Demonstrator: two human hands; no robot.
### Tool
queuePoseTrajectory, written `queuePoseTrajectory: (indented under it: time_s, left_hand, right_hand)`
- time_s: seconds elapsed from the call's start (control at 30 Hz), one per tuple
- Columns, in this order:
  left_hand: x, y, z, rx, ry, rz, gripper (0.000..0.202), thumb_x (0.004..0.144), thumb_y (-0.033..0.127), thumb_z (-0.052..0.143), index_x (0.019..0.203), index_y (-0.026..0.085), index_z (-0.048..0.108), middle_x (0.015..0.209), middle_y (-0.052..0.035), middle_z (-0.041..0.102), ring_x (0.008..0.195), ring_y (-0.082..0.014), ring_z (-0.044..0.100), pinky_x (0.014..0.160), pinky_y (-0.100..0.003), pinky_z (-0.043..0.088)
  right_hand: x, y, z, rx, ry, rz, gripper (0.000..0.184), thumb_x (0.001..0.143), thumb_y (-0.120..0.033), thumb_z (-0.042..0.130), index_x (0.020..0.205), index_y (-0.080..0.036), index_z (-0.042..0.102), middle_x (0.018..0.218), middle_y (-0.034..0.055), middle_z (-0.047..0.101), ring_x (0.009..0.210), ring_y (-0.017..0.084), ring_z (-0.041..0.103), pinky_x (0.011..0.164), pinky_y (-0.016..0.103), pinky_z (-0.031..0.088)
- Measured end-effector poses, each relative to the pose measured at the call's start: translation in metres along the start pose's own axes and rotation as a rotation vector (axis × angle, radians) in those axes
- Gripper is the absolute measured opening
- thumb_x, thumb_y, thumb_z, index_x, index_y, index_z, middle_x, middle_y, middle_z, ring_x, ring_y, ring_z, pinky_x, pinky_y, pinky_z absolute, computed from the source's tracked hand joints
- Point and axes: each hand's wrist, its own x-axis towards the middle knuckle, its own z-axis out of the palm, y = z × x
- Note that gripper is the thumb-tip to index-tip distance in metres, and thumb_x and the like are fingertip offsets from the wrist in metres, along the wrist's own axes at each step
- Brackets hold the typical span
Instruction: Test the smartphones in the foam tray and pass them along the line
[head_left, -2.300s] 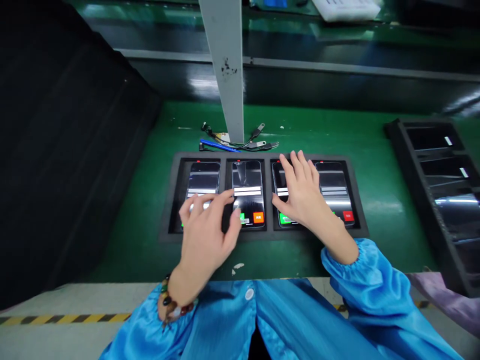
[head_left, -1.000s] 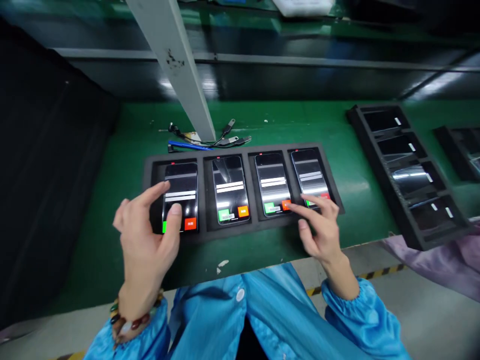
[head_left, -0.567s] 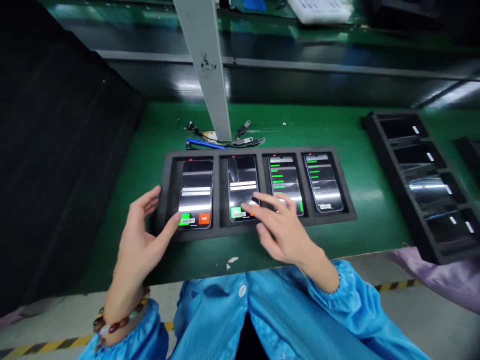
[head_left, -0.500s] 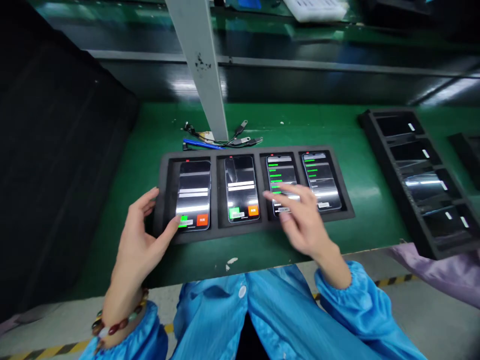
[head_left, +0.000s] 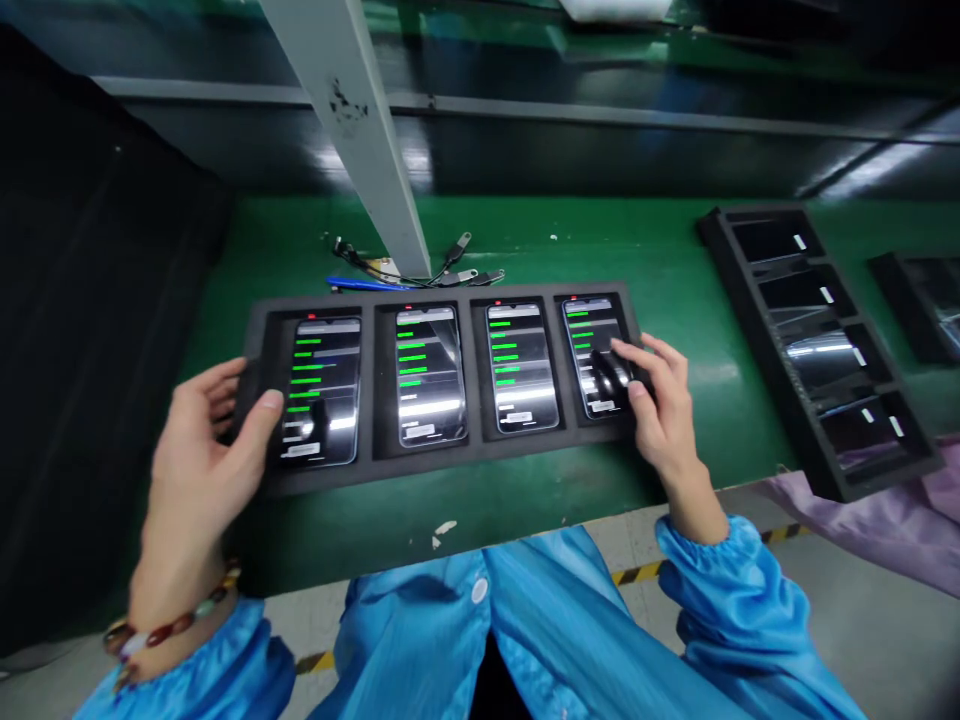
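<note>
A dark foam tray (head_left: 421, 462) lies before me, with several smartphones in its compartments. The leftmost phone (head_left: 328, 385), a second phone (head_left: 430, 372), a third phone (head_left: 523, 366) and the rightmost phone (head_left: 592, 345) all show lit screens with green lines of text. My left hand (head_left: 206, 440) grips the tray's left end, thumb on top of the rim and fingers round the outer side. At the right end, my right hand (head_left: 666, 410) is closed on the rim, its index fingertip reaching over beside the rightmost phone.
Another foam tray (head_left: 780, 380) with dark-screened phones stands to the right, and part of a further tray (head_left: 911, 300) lies beyond it. Cables (head_left: 450, 262) and a blue pen (head_left: 367, 284) lie by a grey post (head_left: 375, 130). A co-worker's purple sleeve (head_left: 847, 520) shows at right.
My right hand has moved from above the third phone to the tray's right end. The two left phones' screens have switched from green and orange buttons to green text lines.
</note>
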Motion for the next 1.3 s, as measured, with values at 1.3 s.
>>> queuePoseTrajectory:
  time_s: [1.3]
  left_hand:
    - [-0.002,0.007,-0.008,-0.282,-0.142,0.009,0.057,0.104,0.047,0.07,0.153,0.021,0.058,0.151,-0.0117,0.066,0.137,-0.0294,0.065,0.114,-0.043,0.054]
  right_hand:
    - [0.022,-0.131,0.073,0.062,-0.478,-0.353,0.05,0.11,-0.022,0.043,0.158,-0.027,0.059,0.157,0.0047,0.071,0.161,0.033,0.047,0.125,0.057,0.04]
